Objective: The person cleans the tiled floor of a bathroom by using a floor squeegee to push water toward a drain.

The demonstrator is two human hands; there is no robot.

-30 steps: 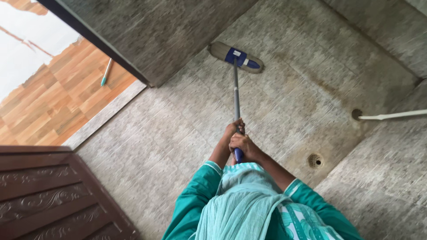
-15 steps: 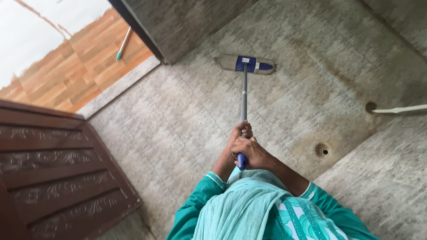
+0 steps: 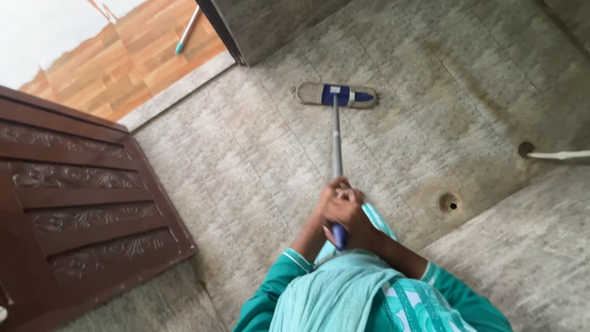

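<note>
Both hands, left hand (image 3: 329, 195) above right hand (image 3: 345, 212), are closed around the flat mop (image 3: 335, 95) handle, whose pad lies on the grey tiled floor (image 3: 258, 154) near the doorway, slightly nearer than a second ago, indicating a pull stroke.

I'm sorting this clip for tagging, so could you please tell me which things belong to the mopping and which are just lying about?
In use:
flat mop
left hand and right hand, both gripping its handle
grey tiled floor

Lying about:
carved wooden door
floor drain
white pipe
teal-tipped stick on the wood-look floor outside
</note>
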